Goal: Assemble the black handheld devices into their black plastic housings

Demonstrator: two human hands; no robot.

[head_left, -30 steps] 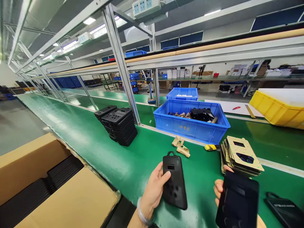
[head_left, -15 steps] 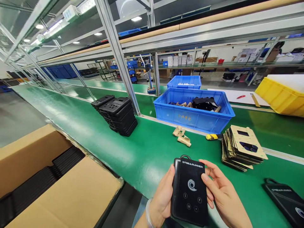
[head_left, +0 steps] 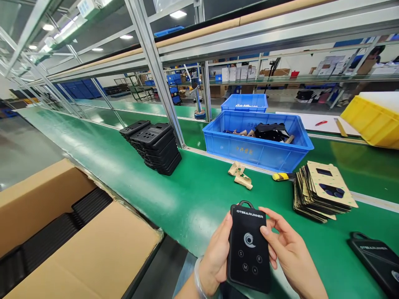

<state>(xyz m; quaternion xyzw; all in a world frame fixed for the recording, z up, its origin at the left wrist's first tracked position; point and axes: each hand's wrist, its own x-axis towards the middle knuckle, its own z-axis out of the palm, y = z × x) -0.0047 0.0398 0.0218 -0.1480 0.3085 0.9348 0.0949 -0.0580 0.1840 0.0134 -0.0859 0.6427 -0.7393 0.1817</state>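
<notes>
We hold a black handheld case [head_left: 249,249] upright between our hands, low in the view and above the near edge of the green worktop [head_left: 193,195]. Its glossy front faces us, with OTSEARUNNER printed across the top, a swirl mark in the middle, and small circled marks below, S, F and M among them; a loop stands at its upper end. Our left hand [head_left: 218,251] is clamped on the left edge, thumb along the side, with a clear bracelet [head_left: 198,277] at the wrist. Our right hand [head_left: 288,251] grips the upper right edge, its thumb on the front and its forefinger by the top corner.

To our right a second case [head_left: 375,259] with the same lettering lies on the worktop. Beyond it we see an uneven pile of tan-faced panels [head_left: 326,189], and at the pile's left side a yellow-handled cutter [head_left: 281,176]. Curled tan scraps [head_left: 241,176] lie in front of a large blue bin [head_left: 264,155], which holds more scraps and black pieces. A smaller blue bin [head_left: 243,99] stands behind it. On our left, black shells [head_left: 156,147] stand stacked near a metal post [head_left: 152,74], and an open cardboard box [head_left: 93,249] with ribbed black pieces sits beside the worktop.
</notes>
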